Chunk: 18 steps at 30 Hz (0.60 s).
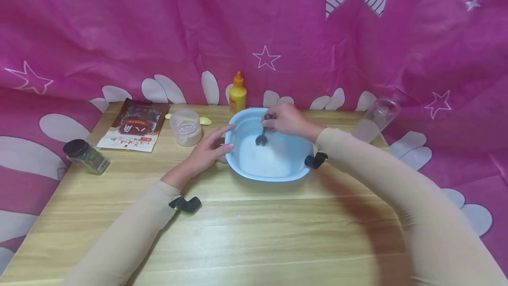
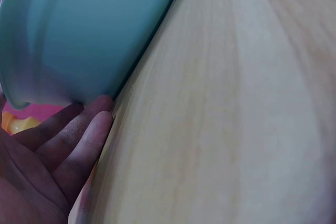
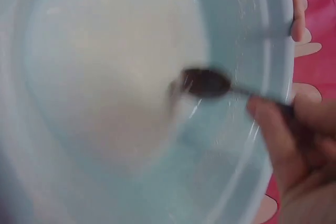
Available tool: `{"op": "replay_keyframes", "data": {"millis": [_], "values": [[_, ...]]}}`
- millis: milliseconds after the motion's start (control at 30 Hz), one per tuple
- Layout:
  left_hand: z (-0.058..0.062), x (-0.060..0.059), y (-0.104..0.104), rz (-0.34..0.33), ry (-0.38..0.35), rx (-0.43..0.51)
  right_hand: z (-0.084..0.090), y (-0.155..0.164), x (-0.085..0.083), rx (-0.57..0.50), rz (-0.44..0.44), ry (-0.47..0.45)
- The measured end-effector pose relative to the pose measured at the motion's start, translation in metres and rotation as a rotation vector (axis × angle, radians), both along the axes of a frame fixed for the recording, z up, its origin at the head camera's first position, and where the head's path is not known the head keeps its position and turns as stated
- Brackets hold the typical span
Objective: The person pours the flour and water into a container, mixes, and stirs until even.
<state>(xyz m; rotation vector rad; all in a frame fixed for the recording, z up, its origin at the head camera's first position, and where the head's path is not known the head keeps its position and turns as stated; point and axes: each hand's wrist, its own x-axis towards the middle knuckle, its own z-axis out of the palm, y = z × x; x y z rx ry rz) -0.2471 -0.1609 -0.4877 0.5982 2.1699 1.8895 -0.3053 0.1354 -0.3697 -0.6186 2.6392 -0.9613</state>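
A light blue plastic basin (image 1: 270, 176) stands on the table with a cloudy white liquid (image 3: 121, 51) in its bottom. My right hand (image 1: 286, 119) reaches over the far rim and pinches the handle of a small dark metal spoon (image 1: 261, 139). In the right wrist view the spoon's bowl is blurred, low over the liquid. My left hand (image 1: 206, 151) rests against the basin's left side, thumb and forefinger at the rim. Seen from the left wrist, its other fingers (image 2: 79, 153) lie fairly straight, tips at the outer wall near the base.
Behind the basin stands a yellow squeeze bottle (image 1: 237, 97). To the left are a clear tub of powder (image 1: 185, 132), a yellow spoon (image 1: 205, 121), a brown-and-white spice packet (image 1: 136, 125) and a black-lidded jar (image 1: 86, 156). A clear cylinder (image 1: 375, 120) is at the back right. Pink curtain (image 1: 190, 21) hangs behind.
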Motion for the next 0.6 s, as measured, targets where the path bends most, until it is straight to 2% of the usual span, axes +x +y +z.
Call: {"op": "replay_keyframes", "data": {"millis": [133,200,267,367,467,533,600], "values": [[0.001,0.001,0.000,-0.007,-0.005,-0.002,-0.003,0.000,0.005,-0.100,0.099,-0.204],[0.001,0.001,0.000,-0.004,-0.006,-0.002,-0.003,0.004,0.005,-0.079,0.142,-0.258],[0.001,0.001,0.000,-0.001,-0.004,0.000,-0.001,0.008,0.004,-0.026,0.160,-0.262],[0.001,0.000,0.000,-0.001,-0.003,0.000,0.002,0.015,0.000,0.107,0.139,-0.153],[0.001,0.000,0.000,-0.003,-0.003,-0.003,0.006,0.019,-0.003,0.226,0.081,0.032],[0.000,0.000,0.000,-0.001,-0.002,-0.004,0.008,0.017,-0.004,0.262,0.040,0.147],[0.000,0.000,0.000,0.000,0.000,0.001,0.008,0.014,-0.003,0.255,0.012,0.207]]}}
